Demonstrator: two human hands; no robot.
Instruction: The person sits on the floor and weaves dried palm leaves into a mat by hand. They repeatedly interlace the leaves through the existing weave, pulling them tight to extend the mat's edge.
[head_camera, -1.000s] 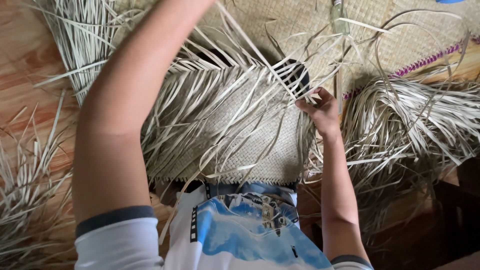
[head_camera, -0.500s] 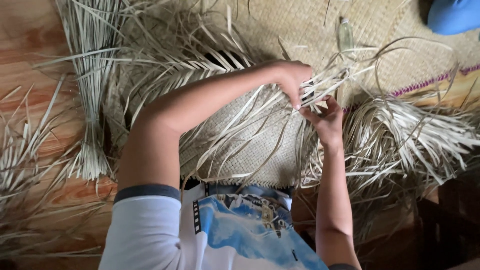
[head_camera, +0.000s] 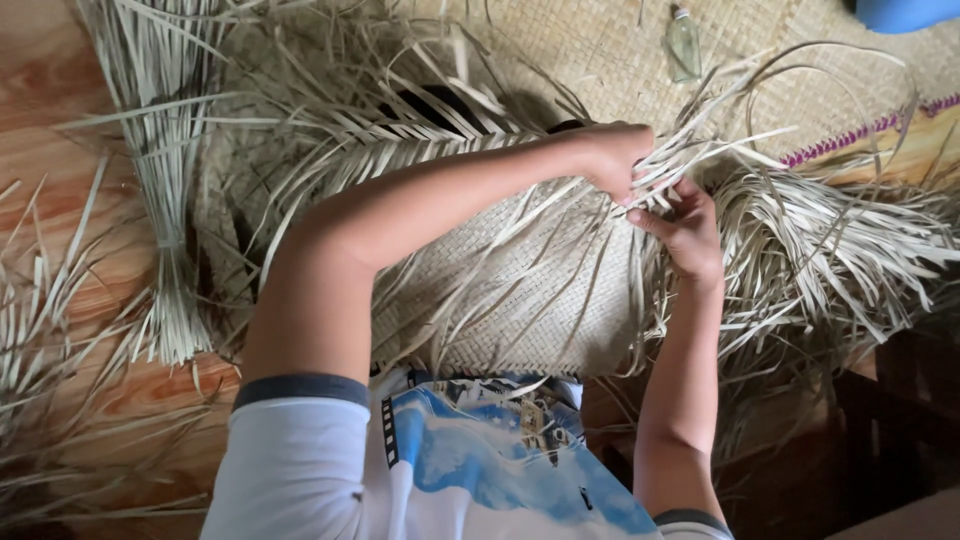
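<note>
L hand (head_camera: 618, 158) fingers pinched on pale leaf strips (head_camera: 690, 160) at the right edge of the half-woven mat (head_camera: 520, 290); R hand (head_camera: 690, 235) fingers curled round the same strips from below. Risk, as I judge it: dry strips could split or slip out of the weave if tugged hard. Small clear bottle (head_camera: 684, 44) lies on finished mat behind, contents can't tell. Tied bundle (head_camera: 165, 200) on wood floor, well apart

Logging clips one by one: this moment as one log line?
left hand: grips strips | right hand: on strips | mat: partly woven | floor: bundle
</note>
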